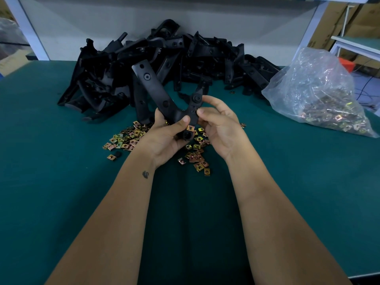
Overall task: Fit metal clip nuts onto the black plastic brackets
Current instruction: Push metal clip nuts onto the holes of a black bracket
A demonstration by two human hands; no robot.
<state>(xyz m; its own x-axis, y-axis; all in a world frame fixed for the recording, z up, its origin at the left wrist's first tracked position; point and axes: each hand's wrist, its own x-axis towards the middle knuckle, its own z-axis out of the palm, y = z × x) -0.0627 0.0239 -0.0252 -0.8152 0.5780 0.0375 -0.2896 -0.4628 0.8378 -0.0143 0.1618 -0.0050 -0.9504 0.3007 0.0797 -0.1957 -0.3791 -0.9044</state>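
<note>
Head view, left hand [164, 138] gripping black bracket [162, 95], right hand [218, 124] pinching its near arm, clip nut [190, 127] fitted, loose nuts [127, 138] beneath on green table [61, 182]

A: What did the left hand [164, 138] hold?
B: A black Y-shaped bracket [162, 95], gripped at its fork, thumb across the front. A clip nut [190, 127] sat on the lower stub.
A: And the right hand [220, 128]?
B: Its fingers curled on the bracket's right arm.
A: The table [61, 182]?
B: Loose nuts [125, 138] lay under the hands, a bracket pile [164, 64] behind, a bag [320, 95] of nuts at right
</note>
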